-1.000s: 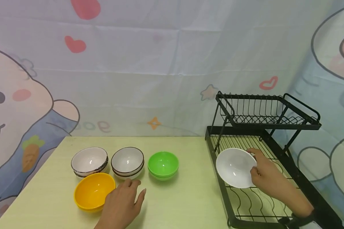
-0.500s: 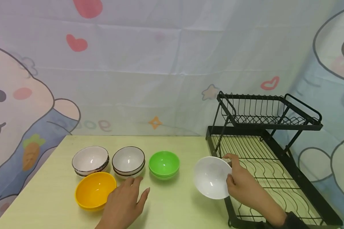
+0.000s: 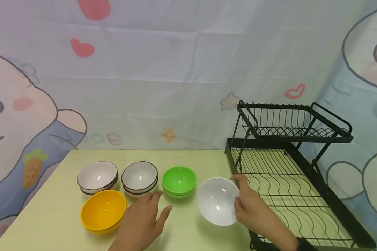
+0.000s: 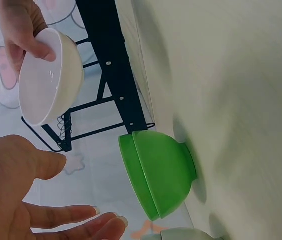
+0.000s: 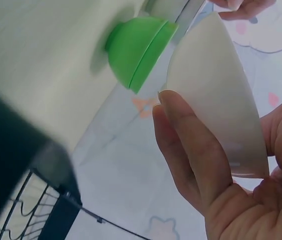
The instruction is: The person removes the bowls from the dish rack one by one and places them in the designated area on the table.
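My right hand [image 3: 254,209] grips a white bowl [image 3: 218,201] by its right rim, thumb inside and fingers outside. The bowl is held above the table, tilted so its inside faces the head camera; the right wrist view shows its outer wall [image 5: 210,85]. My left hand [image 3: 142,218] hovers palm down with fingers spread, holding nothing. Around it stand a yellow bowl stack [image 3: 103,211], a white dark-rimmed stack [image 3: 139,177] and a green stack [image 3: 179,180]. Another white stack with a dark rim [image 3: 97,176] sits at the far left, partly behind the yellow one.
A black two-tier dish rack [image 3: 301,195] stands at the right of the pale table [image 3: 188,237], its small upper basket [image 3: 295,122] raised at the back. A printed cloth [image 3: 163,69] hangs behind the table.
My right hand has carried the white bowl leftward, from over the dish rack to above the table near the green stack. My left hand has shifted slightly right and up.
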The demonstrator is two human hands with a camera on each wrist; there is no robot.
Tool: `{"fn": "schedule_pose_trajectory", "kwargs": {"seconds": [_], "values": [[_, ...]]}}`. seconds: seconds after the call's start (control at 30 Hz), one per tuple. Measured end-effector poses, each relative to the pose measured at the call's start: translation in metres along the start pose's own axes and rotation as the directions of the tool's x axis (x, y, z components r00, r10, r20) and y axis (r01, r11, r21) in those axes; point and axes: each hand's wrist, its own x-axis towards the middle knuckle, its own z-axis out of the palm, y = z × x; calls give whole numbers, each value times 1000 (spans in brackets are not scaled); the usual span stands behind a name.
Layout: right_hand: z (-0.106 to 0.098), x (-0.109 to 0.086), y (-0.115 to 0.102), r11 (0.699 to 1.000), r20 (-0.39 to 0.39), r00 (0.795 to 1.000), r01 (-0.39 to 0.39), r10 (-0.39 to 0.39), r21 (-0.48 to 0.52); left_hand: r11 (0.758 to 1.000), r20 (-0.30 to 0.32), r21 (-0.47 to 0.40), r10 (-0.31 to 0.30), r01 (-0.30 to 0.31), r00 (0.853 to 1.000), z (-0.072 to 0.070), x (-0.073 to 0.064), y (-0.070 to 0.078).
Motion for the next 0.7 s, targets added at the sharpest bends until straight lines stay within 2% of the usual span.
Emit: {"fn": "schedule_pose_trajectory", "kwargs": {"seconds": [0.27, 0.4, 0.7], "values": [[15, 1, -11, 1000, -15, 1000, 13, -14, -19, 1000, 40, -12, -3, 3, 999, 0, 2, 9], [19, 1, -15, 1000, -28, 999, 26, -27, -17, 1000, 36, -12, -2, 2, 999, 1, 3, 12], [37, -1, -26, 992, -23, 992, 124, -125, -29, 998, 16, -35, 47, -46, 999, 1, 3, 17]]}}
